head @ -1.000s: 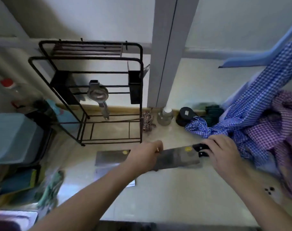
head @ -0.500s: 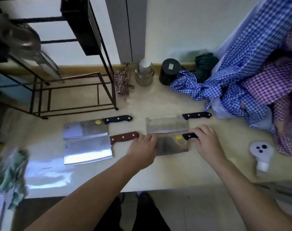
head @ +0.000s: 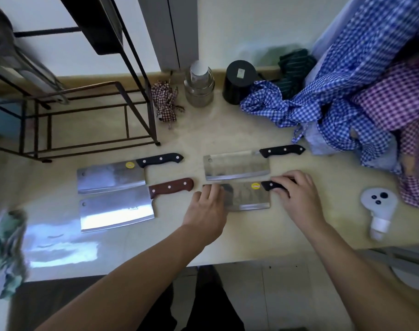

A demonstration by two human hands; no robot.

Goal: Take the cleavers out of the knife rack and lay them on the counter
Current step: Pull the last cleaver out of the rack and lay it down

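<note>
Several cleavers lie flat on the beige counter (head: 227,237), blades to the left. At the left lie a black-handled one with a yellow sticker (head: 110,176) and a brown-handled one (head: 116,211). Another black-handled cleaver (head: 237,167) lies at the right. Just in front of it rests a fourth cleaver (head: 248,195) with a yellow sticker. My right hand (head: 297,194) is curled over its black handle. My left hand (head: 207,209) rests with fingers flat on the blade's left end. The black wire knife rack (head: 140,91) stands at the back left.
Along the wall stand a glass jar (head: 199,88), a black cylinder (head: 239,82) and a small checked pouch (head: 166,103). Blue and purple checked cloths (head: 335,99) pile up at the right. A white bulb-shaped object (head: 378,204) lies near the counter's front edge; a green cloth (head: 5,247) hangs left.
Both hands lowered the sticker cleaver from above the counter and set it down flat in front of the right-hand cleaver. My view tilted downward. In the last half second little moved.
</note>
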